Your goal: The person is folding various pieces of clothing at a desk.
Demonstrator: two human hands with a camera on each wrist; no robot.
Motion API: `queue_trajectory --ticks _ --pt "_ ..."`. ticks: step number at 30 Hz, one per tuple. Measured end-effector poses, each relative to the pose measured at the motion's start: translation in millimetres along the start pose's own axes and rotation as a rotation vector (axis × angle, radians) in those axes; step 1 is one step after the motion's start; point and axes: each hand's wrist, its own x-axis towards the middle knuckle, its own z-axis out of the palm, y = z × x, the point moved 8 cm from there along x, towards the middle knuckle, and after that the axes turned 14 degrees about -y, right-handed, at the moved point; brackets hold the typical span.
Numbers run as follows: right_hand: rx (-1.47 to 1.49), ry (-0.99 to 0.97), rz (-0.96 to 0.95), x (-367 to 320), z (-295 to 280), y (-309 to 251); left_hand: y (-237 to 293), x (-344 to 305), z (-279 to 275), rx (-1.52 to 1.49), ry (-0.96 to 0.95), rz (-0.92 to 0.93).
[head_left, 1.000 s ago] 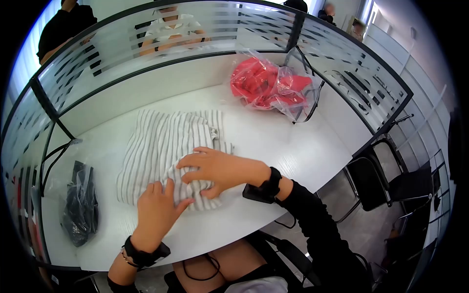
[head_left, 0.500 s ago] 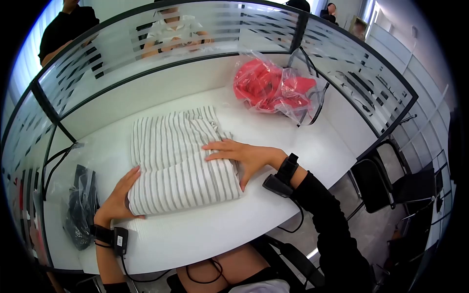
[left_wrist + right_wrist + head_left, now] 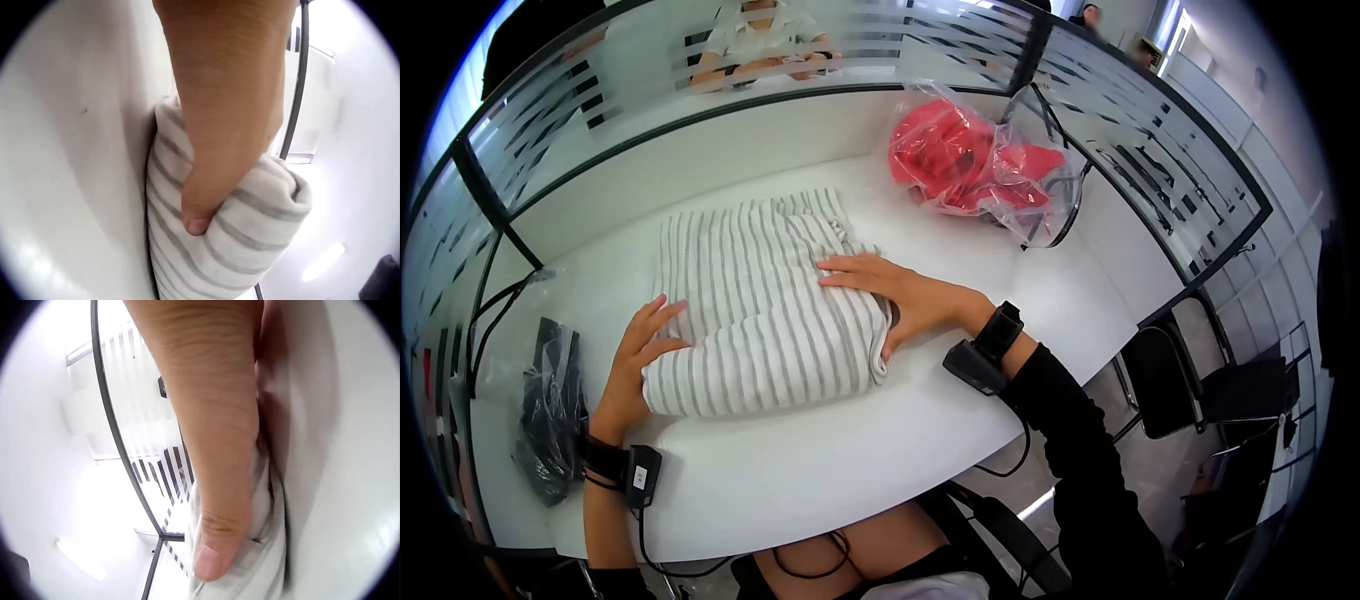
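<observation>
The striped cloth [image 3: 745,310] lies on the white surface [image 3: 800,455] in front of the person, its near side in a thick fold. Both hands rest on it, fingers spread and nearly straight: the left hand [image 3: 630,365] at the left edge, its thumb against the fold, the right hand [image 3: 918,298] at the right edge, fingers over the top. A dark bundle [image 3: 552,410] lies left; a bagged red bundle [image 3: 945,152] sits far right, by the partition [image 3: 1040,48].
</observation>
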Motion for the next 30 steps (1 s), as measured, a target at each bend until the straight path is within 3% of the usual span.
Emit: queue_trajectory --ticks 2,5,9,11,15,16,17,19,22,29,30 --pt "0.04 0.006 -0.033 1 1 -1 6 1 3 -0.034 -0.048 0.055" --pt "0.125 -0.004 -0.082 2 1 -1 -3 -11 19 -0.32 -0.031 -0.044" --pt "0.39 -0.04 -0.189 4 10 -5 -39 -56 45 -0.859 0.358 -0.418" --pt "0.559 -0.075 -0.261 5 11 -13 -47 -55 48 -1.041 0.516 -0.462" --pt "0.872 -0.135 -0.148 -3 31 2 -55 -50 42 -1.353 0.678 -0.533" --pt "0.857 -0.209 0.018 -5 39 -1 -55 -49 43 -1.382 0.702 -0.533" --pt "0.555 -0.217 0.101 -4 32 -9 -56 -49 44 -1.412 0.727 -0.53" --pt "0.403 -0.092 0.115 2 32 -14 -57 -44 44 -1.446 0.67 -0.502" --pt "0.608 0.179 0.133 9 27 -11 -57 -40 45 -1.458 0.59 -0.476" --pt "0.494 0.469 0.149 8 17 4 -64 -65 54 -1.271 0.488 -0.417" --pt "0.55 0.464 0.152 10 17 4 -63 -65 53 -1.185 0.351 -0.441"
